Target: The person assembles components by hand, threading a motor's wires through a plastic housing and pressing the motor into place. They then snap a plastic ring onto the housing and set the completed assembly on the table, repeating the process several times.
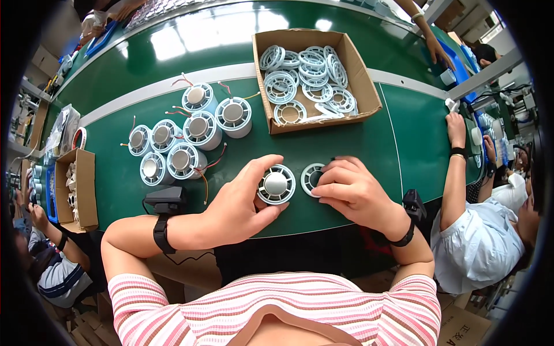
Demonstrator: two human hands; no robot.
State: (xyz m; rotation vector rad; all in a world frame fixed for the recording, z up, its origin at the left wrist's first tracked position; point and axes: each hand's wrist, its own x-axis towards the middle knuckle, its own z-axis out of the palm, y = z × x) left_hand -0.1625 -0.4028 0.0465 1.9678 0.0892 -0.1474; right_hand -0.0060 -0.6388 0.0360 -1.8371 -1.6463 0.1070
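My left hand (236, 199) is curled round a cylindrical motor-like unit (276, 184), with its silver disc and slotted light blue rim facing up. Close beside it, on the right, a light blue plastic ring (305, 182) is pinched in the fingers of my right hand (358, 190), which cover its right side. The unit and the ring are apart. Left of my hands stands a group of several similar light blue units (201, 129), silver discs upward, with thin coloured wires coming out of some.
An open cardboard box (314, 124) of loose light blue rings (280, 86) sits beyond my hands on the green table (358, 150). A black device (166, 199) lies by my left forearm. A smaller carton (86, 190) stands far left. Co-workers sit on both sides; one arm (456, 173) rests at right.
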